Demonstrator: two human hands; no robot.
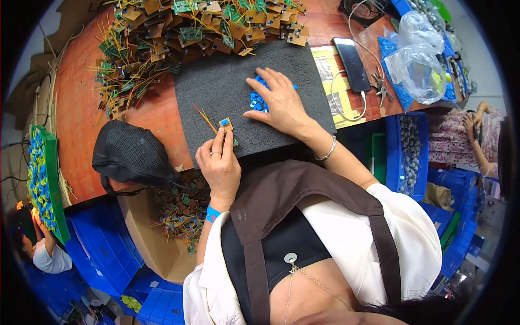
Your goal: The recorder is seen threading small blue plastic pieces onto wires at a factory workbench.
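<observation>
My left hand (221, 169) rests at the near part of a dark grey foam mat (214, 81). Its fingers pinch a small brown circuit board (228, 128) that carries a blue block-shaped part, with red and yellow wires (206, 117) trailing off to the left. Farther right on the mat, my right hand (284, 104) is spread over a small heap of blue plastic parts (257, 102). Its thumb and fingers are apart, and the palm hides some of the heap. I see nothing gripped in it.
A large pile of wired circuit boards (211, 27) covers the far side. A black mesh cap (132, 154) lies left; a phone (352, 64) on a cable and keys (382, 89) lie right. Below the edge stands a cardboard box (142, 227) of boards. Other people sit at both sides.
</observation>
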